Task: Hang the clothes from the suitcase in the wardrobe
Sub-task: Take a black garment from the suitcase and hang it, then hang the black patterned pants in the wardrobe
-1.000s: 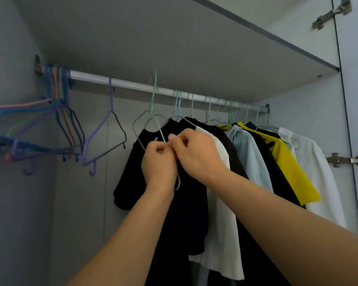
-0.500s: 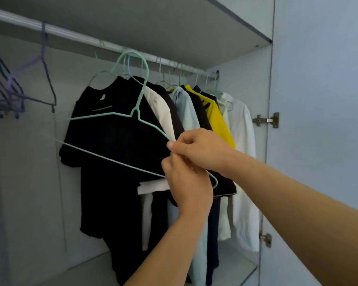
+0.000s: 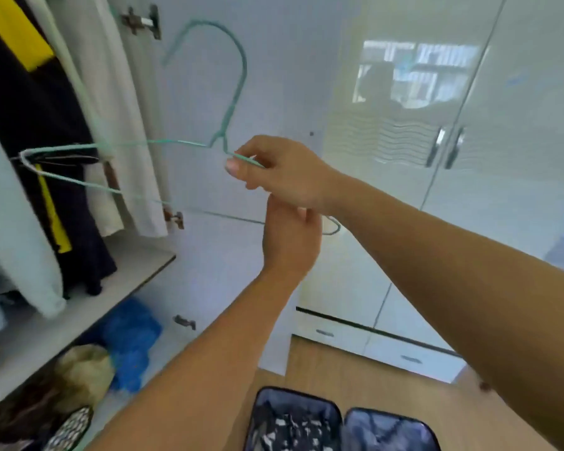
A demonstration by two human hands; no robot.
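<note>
An open wardrobe [image 3: 150, 265] with a pale shelf fills the left of the view, and several garments already hang inside it: a black-and-yellow top [image 3: 30, 92], a cream white shirt [image 3: 111, 109] beside it to the right, and a pale blue sleeved garment [image 3: 10, 222] nearest on the left. These suggest that a good part of the hanging is done.

At the near bottom edge, on the wooden floor, lies the open dark blue suitcase [image 3: 339, 424]. Patterned dark-and-white fabric shows in its left half, so at least some clothing appears to be left (how much cannot be told, since only the top of the case is in view).

In the centre, held up in front of the wardrobe's open white door [image 3: 290, 76], is an empty mint-green wire hanger [image 3: 232, 102], its hook pointing up and its far end reaching left across the hanging clothes. No garment is on it.

The right hand [image 3: 284, 172] has its grip pinching the hanger's shoulder wire just right of the neck, between thumb and fingers. The left hand [image 3: 290, 242], just below it, has its grip curled at the hanger's lower wire; whether the fingers actually close on the wire cannot be told, as the back of the hand hides them.

The likely next stage is bringing the hanger down to the suitcase to dress it with another garment.
</note>
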